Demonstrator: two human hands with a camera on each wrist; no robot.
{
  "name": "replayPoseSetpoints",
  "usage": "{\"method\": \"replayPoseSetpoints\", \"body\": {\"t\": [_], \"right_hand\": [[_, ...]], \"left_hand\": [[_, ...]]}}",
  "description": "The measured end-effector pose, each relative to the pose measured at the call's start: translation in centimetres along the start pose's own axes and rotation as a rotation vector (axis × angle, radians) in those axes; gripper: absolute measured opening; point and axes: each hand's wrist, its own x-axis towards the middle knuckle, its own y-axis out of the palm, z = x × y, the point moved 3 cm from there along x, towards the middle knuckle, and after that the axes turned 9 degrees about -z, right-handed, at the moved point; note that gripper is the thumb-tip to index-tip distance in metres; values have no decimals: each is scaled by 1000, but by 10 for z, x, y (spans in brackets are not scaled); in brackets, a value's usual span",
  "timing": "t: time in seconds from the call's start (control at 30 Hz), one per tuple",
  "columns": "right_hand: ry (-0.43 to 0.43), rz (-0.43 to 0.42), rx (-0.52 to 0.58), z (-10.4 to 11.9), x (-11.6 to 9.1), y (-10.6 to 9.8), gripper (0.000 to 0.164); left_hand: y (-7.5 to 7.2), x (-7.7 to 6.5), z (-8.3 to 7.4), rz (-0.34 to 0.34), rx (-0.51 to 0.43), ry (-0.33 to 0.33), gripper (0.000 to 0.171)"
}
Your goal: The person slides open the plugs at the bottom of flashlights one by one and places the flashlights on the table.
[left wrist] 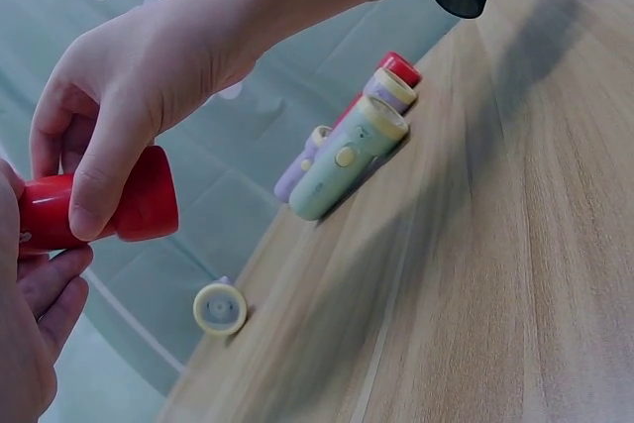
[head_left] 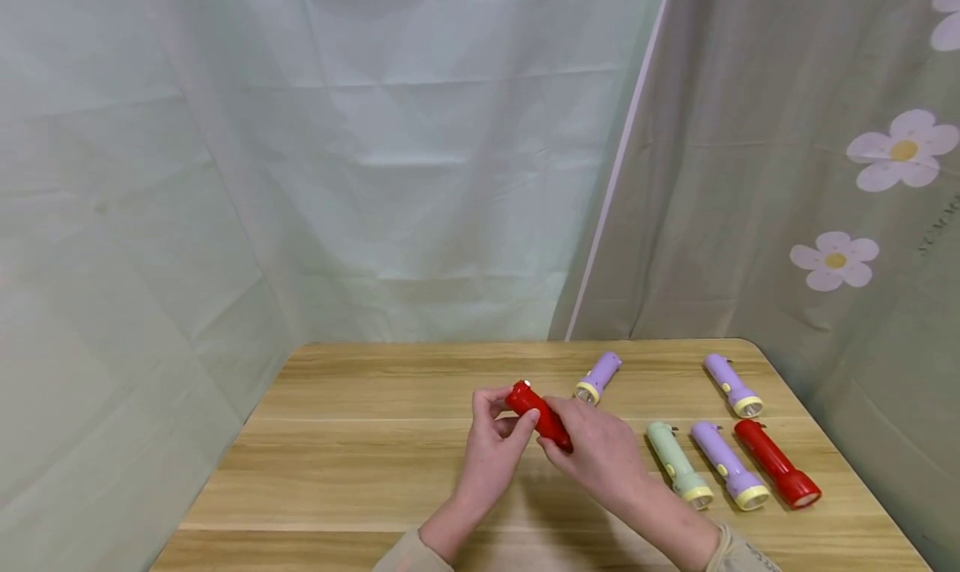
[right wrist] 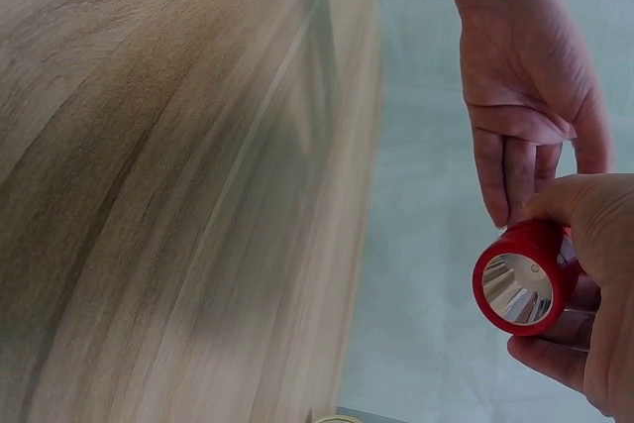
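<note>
Both hands hold one red flashlight (head_left: 551, 424) above the wooden table. My left hand (head_left: 495, 451) grips its tail end, thumb laid along the body, with a small white spot showing at that end. My right hand (head_left: 603, 451) grips the head end; in the left wrist view its thumb lies across the red body near the flared head (left wrist: 151, 195). The right wrist view shows the round lens and silver reflector (right wrist: 517, 289) facing that camera. Just beyond the right hand lies a purple flashlight (head_left: 598, 378), its yellow-rimmed head toward me.
On the table's right side lie a green flashlight (head_left: 677, 464), a purple flashlight (head_left: 727, 464) and a second red flashlight (head_left: 776, 464) in a row. Another purple flashlight (head_left: 733, 384) lies behind them. A pale curtain (head_left: 420, 180) hangs behind the wooden table (head_left: 337, 455).
</note>
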Motion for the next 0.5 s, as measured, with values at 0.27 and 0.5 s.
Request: {"method": "replayPoseSetpoints", "body": {"t": [0.27, 0.5], "right_hand": [[-8, 16, -11, 1, -1, 0, 56], [0, 35, -8, 1, -1, 0, 56]], "left_hand": [[-2, 0, 3, 6, 18, -4, 46], [-2, 0, 2, 1, 27, -21, 47]]}}
